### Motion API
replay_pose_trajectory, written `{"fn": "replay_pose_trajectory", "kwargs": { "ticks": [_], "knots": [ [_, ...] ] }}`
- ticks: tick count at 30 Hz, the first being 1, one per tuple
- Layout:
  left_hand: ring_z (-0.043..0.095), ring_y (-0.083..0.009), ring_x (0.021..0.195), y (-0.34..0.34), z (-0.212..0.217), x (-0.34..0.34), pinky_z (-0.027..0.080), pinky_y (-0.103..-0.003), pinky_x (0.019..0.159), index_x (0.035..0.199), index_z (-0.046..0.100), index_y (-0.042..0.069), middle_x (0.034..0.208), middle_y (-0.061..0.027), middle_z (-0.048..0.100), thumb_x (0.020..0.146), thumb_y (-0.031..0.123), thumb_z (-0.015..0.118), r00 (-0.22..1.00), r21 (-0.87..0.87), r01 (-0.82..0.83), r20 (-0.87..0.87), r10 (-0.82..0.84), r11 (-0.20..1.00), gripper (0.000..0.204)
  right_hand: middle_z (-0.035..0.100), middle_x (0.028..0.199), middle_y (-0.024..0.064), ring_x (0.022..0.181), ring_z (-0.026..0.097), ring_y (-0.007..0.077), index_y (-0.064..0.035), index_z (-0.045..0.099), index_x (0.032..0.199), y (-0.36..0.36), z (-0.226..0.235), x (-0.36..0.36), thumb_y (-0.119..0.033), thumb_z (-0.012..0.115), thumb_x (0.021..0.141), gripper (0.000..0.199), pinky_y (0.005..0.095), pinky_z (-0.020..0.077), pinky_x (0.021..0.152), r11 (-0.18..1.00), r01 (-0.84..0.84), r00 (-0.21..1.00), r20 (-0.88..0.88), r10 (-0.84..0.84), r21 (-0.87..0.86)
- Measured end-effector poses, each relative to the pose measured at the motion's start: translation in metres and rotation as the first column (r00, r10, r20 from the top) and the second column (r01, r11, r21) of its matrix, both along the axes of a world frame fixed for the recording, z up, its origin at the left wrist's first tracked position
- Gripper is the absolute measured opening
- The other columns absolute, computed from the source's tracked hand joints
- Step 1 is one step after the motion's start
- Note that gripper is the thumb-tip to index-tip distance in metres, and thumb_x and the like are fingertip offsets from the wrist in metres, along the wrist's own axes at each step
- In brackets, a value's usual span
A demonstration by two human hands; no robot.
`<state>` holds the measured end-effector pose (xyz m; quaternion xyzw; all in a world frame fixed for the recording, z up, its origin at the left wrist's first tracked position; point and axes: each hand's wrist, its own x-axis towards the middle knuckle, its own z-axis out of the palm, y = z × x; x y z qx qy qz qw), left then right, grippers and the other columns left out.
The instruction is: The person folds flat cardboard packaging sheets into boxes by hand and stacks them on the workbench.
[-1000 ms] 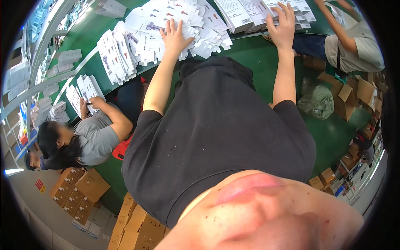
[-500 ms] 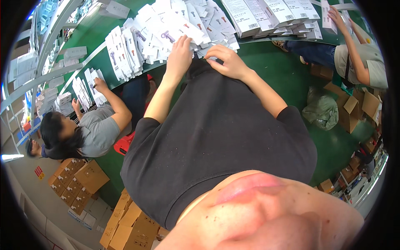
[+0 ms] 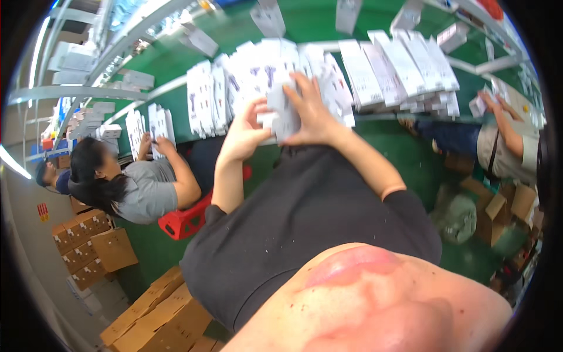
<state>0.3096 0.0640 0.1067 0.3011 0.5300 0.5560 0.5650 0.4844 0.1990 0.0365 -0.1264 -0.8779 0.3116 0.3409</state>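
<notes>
A small stack of flat white printed cartons is held upright between my two hands, just beyond the front edge of my black shirt. My left hand closes on its left side, with the fingertips behind the pieces. Across its right side spreads my right hand, thumb low and fingers over the top. The pieces stick out unevenly at the left. Behind them, heaped flat white cartons with small purple and red pictures cover the bench. Neater rows of cartons stand to the left of the heap.
To the right lie tall piles of white cartons. A co-worker in grey handles cartons at the left, by a red stool. Another person works at the right. Brown boxes stand behind me.
My hands have come off the heap and the near edge and now hold a carton stack between them. The view has shifted, showing more of the bench. The left co-worker's hands have come together.
</notes>
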Motion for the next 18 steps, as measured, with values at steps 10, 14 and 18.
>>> {"fn": "replay_pose_trajectory", "kwargs": {
  "ticks": [10,14,18],
  "knots": [
    [0.045,-0.0351,0.138,0.047,-0.014,0.015,0.032,-0.047,0.116,0.133,0.059,0.003,0.149,-0.0155,0.049,0.073,0.018,0.077,0.963,0.513,-0.262,0.187,0.192,0.818,0.064,0.049,0.145,0.0187,0.133,0.05,0.0324,-0.0039,0.048,0.143,0.012,0.038,0.01,-0.023,0.086,0.065,0.089,0.0399,0.0415,0.109,0.836,0.034,0.999,0.025,-0.024,-0.548],
    [0.042,-0.0314,0.14,0.064,-0.02,0.002,0.032,-0.044,0.116,0.137,0.056,0.005,0.15,-0.0153,0.048,0.078,0.022,0.074,0.96,0.576,0.139,-0.278,0.034,0.806,0.064,0.054,0.139,0.0168,0.132,0.049,0.0309,-0.0024,0.05,0.141,0.012,0.048,0.009,-0.017,0.077,0.077,0.07,0.0391,0.0404,0.108,0.826,-0.123,0.949,-0.31,-0.065,-0.55],
    [0.042,-0.0288,0.139,0.076,-0.018,0.025,0.031,-0.041,0.116,0.138,0.054,0.006,0.149,-0.0151,0.048,0.086,0.019,0.066,0.816,0.65,0.213,-0.529,0.233,0.729,0.055,0.057,0.132,0.0166,0.122,0.055,0.0318,0.0002,0.054,0.136,0.008,0.082,0.009,-0.006,0.064,0.086,0.051,0.0395,0.0422,0.105,0.713,0.002,0.957,-0.206,-0.204,-0.701]
  ]
}}
